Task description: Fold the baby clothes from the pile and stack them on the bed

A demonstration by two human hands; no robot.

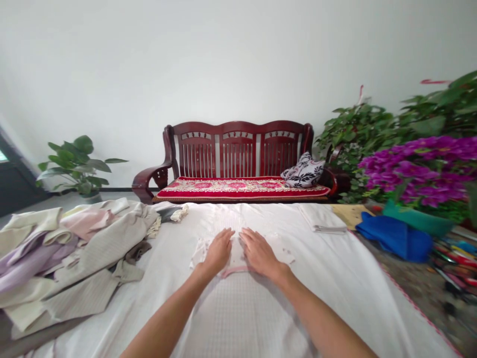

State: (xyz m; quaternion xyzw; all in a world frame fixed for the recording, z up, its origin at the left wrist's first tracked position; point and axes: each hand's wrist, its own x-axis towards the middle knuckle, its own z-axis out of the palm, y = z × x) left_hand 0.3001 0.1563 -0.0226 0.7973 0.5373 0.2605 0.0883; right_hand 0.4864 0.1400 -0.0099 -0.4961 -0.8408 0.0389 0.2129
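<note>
A small white garment (235, 257) with a faint dotted print and a pink edge lies spread on the white cloth over the table, its ends showing on both sides of my hands. My left hand (219, 251) rests flat on its left half, fingers stretched out and pointing away from me. Beside it, my right hand (260, 252) lies on the right half with its fingers extended. The fingertips of both hands almost meet near the garment's far edge. Much of the garment is hidden under the hands.
A heap of clothes (85, 248) covers the table's left side. At the far right lies a folded white cloth (323, 219). Beyond the right edge are a blue cloth (395, 236) and purple flowers (417, 171). A wooden bench (238, 154) stands behind the table.
</note>
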